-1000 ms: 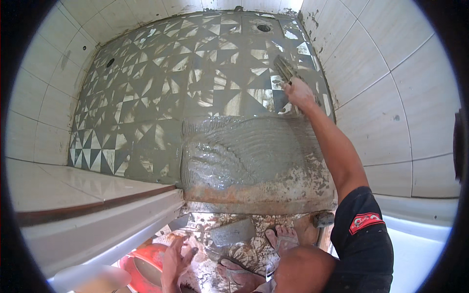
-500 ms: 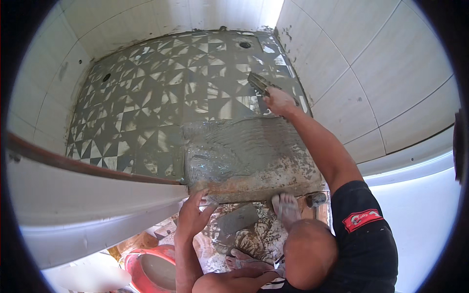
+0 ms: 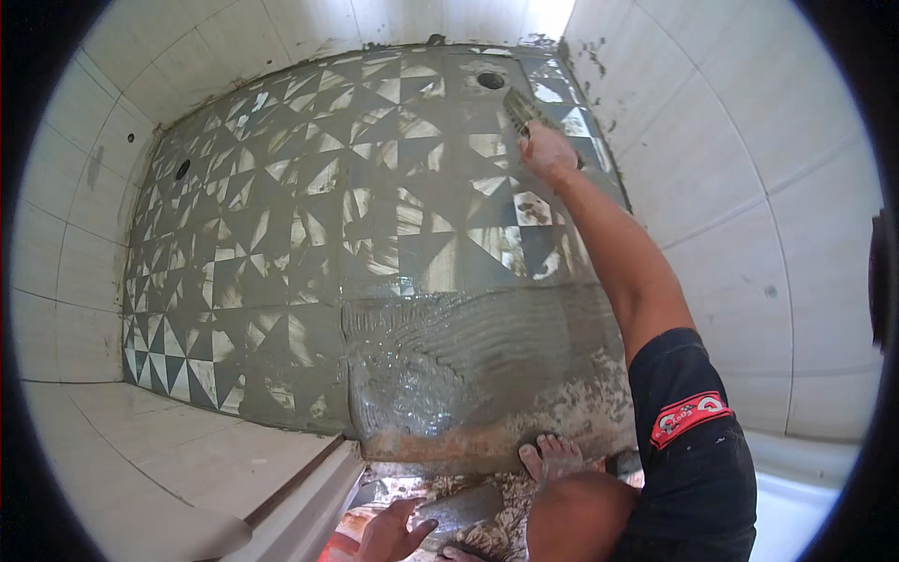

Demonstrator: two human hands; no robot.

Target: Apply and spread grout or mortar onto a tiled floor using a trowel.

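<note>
My right hand is closed round the handle of a mortar-smeared notched trowel, stretched far out over the floor near the right wall. Under it lie patterned floor tiles with dark and pale triangles, filmed with grey mortar. Low in the picture my left hand holds nothing; its thumb and fingers are apart, near the doorway sill. Between me and the tiles spreads a bed of wet, ridged mortar, glossy on its left side.
A round dark drain hole sits near the trowel; another hole is at the far left. Tiled walls enclose the floor. My bare foot rests at the mortar's near edge. A slice of red bucket shows lower left.
The view has shifted forward over the floor. My right hand has carried the trowel farther out, towards the drain hole. My left hand now appears lower, and less of the bucket shows.
</note>
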